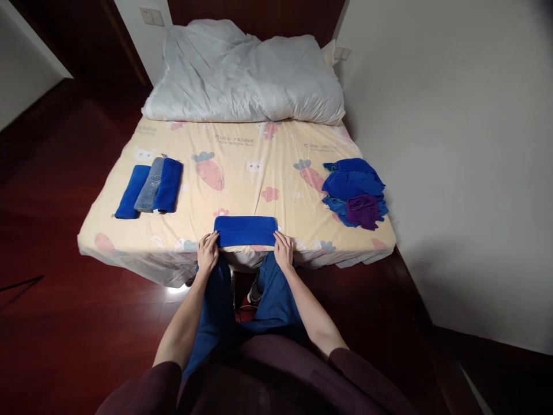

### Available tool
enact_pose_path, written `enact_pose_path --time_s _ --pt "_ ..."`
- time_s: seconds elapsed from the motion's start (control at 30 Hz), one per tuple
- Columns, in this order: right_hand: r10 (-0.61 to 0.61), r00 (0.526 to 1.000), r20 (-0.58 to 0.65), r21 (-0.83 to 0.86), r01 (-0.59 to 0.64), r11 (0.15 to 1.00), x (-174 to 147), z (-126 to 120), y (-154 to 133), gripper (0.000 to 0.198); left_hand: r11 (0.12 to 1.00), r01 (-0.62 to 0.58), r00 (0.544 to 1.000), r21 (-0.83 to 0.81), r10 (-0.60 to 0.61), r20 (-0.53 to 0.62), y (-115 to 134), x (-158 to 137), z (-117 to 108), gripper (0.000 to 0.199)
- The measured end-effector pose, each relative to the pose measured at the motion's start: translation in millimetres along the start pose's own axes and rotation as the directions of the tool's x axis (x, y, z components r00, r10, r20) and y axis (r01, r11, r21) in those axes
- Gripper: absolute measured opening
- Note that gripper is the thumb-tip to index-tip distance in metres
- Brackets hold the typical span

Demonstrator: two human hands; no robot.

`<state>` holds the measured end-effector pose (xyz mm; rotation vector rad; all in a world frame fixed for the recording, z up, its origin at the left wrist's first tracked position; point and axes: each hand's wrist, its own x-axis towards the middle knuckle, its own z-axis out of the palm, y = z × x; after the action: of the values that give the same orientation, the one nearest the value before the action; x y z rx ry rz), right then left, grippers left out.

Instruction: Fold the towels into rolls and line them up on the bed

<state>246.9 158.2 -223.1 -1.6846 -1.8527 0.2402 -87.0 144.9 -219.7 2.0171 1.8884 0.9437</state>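
A blue towel point(245, 231), folded into a long flat strip, lies near the front edge of the bed. At its left end, my left hand point(208, 250) is closed with thumb and fingertips on the cloth. My right hand point(283, 249) grips the opposite end the same way. To the left rest several rolled or folded towels: a blue one point(133, 191), a grey one point(150, 187) and another blue one point(168, 184), side by side. A loose heap of blue cloths point(354, 181) is at the right, with a crumpled purple cloth point(363, 211) on its front.
The bed point(242, 196) has a yellow sheet printed with carrots and rabbits. A bulky white quilt point(246, 75) lies across its head end. A white wall point(458, 144) stands close on the right. Dark red flooring point(56, 248) stretches to the left.
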Motion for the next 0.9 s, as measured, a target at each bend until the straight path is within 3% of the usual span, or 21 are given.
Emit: enact_pose_path --time_s 0.13,0.33,0.7,0.9 --pt "-0.013 1.0 0.025 -0.005 0.013 1.0 0.7 -3.7 -3.3 0.044 1.0 -0.016 0.999 -0.01 0.017 0.034 0.6 2.1 -1.5 0.055" --pt "-0.008 0.998 0.068 -0.032 0.01 0.999 0.4 -3.1 -2.7 0.064 1.0 -0.016 0.998 -0.025 0.018 0.068 -4.1 4.8 0.4 0.063" --pt "0.039 0.999 -0.003 0.091 -0.038 0.995 2.2 -1.0 2.3 0.044 0.996 -0.01 0.999 -0.093 0.015 0.05 -9.4 2.7 -4.2 0.062" --pt "0.166 0.986 -0.012 0.028 -0.166 0.986 0.4 2.5 4.2 0.036 0.986 0.141 0.989 -0.09 -0.145 -0.039 -8.8 -0.3 0.9 0.045"
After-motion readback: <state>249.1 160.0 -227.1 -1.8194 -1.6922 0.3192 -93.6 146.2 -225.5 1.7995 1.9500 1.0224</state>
